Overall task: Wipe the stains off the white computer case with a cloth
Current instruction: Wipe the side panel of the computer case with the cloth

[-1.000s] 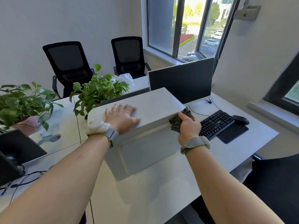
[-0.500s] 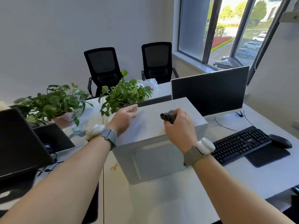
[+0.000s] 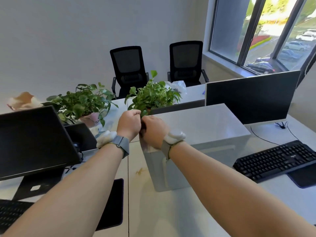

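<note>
Peeking dark between both hands' curled fingers point(image 3: 136, 115): cloth point(image 3: 144, 126), over case point(image 3: 201, 124) corner.

One head-worn wide-angle camera looks forward and down from close above the desk point(image 3: 179, 211); both forearms enter from the frame's bottom edge, the window point(image 3: 266, 31) fills the upper right.

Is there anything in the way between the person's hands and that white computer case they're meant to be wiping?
Nothing visible. Both the left hand and right hand are bunched at the near-left corner of the white computer case, with a dark cloth barely showing between them. The potted plant stands behind the case.
</note>
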The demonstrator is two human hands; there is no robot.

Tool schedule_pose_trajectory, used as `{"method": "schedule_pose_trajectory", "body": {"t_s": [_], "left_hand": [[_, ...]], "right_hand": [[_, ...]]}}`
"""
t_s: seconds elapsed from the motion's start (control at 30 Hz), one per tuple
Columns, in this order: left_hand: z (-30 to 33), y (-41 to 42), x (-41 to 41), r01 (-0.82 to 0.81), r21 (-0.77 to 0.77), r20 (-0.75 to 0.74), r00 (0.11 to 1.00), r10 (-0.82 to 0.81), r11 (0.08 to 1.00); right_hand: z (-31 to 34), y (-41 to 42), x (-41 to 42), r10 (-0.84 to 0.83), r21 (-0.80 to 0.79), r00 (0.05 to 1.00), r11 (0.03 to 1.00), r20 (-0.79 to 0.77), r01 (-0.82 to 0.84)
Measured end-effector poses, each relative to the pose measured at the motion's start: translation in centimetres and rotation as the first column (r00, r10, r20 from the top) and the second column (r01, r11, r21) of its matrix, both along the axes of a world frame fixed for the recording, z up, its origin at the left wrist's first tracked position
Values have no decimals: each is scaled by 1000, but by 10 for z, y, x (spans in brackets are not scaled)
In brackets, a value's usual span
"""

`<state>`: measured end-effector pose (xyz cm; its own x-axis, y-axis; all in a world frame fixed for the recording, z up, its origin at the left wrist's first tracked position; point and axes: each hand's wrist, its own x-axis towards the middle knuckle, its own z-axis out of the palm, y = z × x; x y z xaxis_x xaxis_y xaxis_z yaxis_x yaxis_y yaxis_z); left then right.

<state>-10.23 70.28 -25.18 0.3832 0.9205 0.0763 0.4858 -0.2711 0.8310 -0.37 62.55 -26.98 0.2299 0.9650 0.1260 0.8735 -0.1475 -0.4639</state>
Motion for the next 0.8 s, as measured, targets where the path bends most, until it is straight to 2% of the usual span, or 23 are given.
{"method": "schedule_pose_trajectory", "body": {"t_s": [0.07, 0.13, 0.23, 0.3, 0.33, 0.4, 0.43, 0.5, 0.57, 0.67, 0.73, 0.8], "left_hand": [[5, 2, 2, 10, -16, 1, 1000, -10, 1000], [7, 5, 6, 33, -2, -28, 999, -33, 999], [5, 5, 15, 128, -42, -140, 981, -133, 991], [1, 3, 23, 196, -28, -266, 944, -196, 980], [-1, 2, 27, 230, -18, -323, 920, -224, 973], [-2, 0, 36, 281, 3, -417, 873, -255, 960], [-1, -2, 40, 301, 28, -472, 845, -252, 953], [1, -8, 49, 359, 71, -560, 787, -260, 931], [-2, -15, 57, 398, 95, -604, 752, -265, 913], [-8, -20, 64, 396, 170, -637, 742, -206, 902], [-7, -20, 65, 393, 189, -633, 750, -195, 900], [-2, -21, 65, 401, 175, -654, 730, -198, 899]], "right_hand": [[-4, -6, -8, 55, 13, 998, 998, 20, -55], [-5, -27, -6, 94, 56, 994, 994, -56, -91], [-6, -75, 7, 95, 92, 988, 992, -119, -84], [-13, -110, 27, -31, 146, 994, 988, -105, 47], [-18, -128, 40, -153, 194, 985, 967, -81, 166], [-29, -156, 69, -430, 303, 901, 852, -59, 427], [-32, -165, 83, -543, 305, 834, 781, -99, 545], [-30, -174, 98, -663, 222, 708, 672, -245, 706], [-27, -177, 95, -707, 142, 622, 615, -336, 775], [-37, -172, 64, -660, 73, 605, 647, -445, 759], [-43, -161, 43, -580, 35, 543, 663, -607, 748], [-46, -146, 35, -576, 8, 466, 623, -672, 782]]}}
